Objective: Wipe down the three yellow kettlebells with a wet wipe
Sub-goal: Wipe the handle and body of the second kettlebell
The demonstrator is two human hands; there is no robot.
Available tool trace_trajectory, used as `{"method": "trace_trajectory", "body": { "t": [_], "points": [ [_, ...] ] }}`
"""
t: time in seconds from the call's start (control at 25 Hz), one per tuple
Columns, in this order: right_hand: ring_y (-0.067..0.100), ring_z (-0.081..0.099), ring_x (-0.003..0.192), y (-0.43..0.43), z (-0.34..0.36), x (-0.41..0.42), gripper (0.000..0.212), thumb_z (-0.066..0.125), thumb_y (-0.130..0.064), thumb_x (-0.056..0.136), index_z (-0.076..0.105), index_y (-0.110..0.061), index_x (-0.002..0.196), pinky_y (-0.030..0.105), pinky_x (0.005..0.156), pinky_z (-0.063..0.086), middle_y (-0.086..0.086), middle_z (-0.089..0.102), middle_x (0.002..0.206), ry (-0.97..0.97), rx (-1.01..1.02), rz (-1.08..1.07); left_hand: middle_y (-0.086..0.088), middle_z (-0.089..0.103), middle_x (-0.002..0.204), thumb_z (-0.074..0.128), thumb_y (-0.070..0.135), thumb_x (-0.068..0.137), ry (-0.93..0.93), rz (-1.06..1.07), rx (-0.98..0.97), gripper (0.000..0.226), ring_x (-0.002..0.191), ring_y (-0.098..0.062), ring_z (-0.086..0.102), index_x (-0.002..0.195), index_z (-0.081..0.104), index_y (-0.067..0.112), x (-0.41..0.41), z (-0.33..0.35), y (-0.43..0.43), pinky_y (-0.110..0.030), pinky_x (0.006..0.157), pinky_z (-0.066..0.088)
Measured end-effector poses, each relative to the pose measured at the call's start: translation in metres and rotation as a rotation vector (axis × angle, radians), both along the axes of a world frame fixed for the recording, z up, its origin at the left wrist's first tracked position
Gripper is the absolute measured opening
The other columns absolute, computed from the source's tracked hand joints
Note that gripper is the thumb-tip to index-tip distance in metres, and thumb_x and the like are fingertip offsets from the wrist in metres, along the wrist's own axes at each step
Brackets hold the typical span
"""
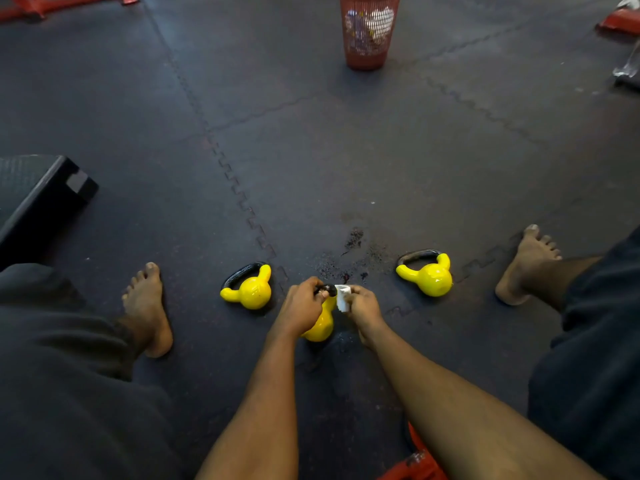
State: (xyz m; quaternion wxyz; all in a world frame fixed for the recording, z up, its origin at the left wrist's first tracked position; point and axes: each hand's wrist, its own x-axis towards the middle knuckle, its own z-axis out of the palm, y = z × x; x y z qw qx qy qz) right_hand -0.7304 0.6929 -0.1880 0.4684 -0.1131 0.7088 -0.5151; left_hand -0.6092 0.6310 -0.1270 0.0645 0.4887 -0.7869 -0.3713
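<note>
At lower centre of the frame, the left hand point(303, 303) curls its fingers round the black handle of the middle kettlebell point(320, 329), steadying it on the dark floor mat point(381, 150). The right hand point(363, 306) pinches a folded white wet wipe point(343, 296) between thumb and fingers, against the handle's right end. The step in hand looks like wiping the handle of 1 of the 3 kettlebells. The other 2 lie on their sides, apart from the hands: the left kettlebell point(251, 289) and the right kettlebell point(431, 277). I cannot tell whether either is wiped. The next move likely calls for drawing the wipe along the handle and down the yellow body, the left hand shifting grip to uncover hidden surface.
</note>
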Motion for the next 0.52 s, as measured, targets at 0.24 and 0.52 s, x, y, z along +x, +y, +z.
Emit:
{"method": "trace_trajectory", "body": {
  "t": [0.24,0.52],
  "points": [
    [0.015,0.04,0.055,0.005,0.005,0.002,0.035,0.041,0.008,0.063,0.069,-0.009,0.075,0.026,0.049,0.03,0.007,0.051,0.061,-0.059,-0.094,-0.056,0.0,0.067,0.077,0.055,0.024,0.093,0.094,-0.085,0.064,0.013,0.066,-0.011,0.059,0.102,0.064,0.021,-0.008,0.0,-0.001,-0.031,0.064,0.049],
    [0.014,0.064,0.089,0.009,-0.009,-0.008,0.023,0.06,-0.004,0.09,0.071,-0.01,0.11,0.028,0.078,0.051,0.007,0.071,0.103,0.007,-0.154,0.142,-0.001,0.073,0.093,0.053,0.026,0.096,0.096,-0.009,0.099,0.022,0.092,-0.015,0.064,0.114,0.066,0.024,-0.002,-0.003,-0.018,-0.024,0.076,0.044]
  ]
}}
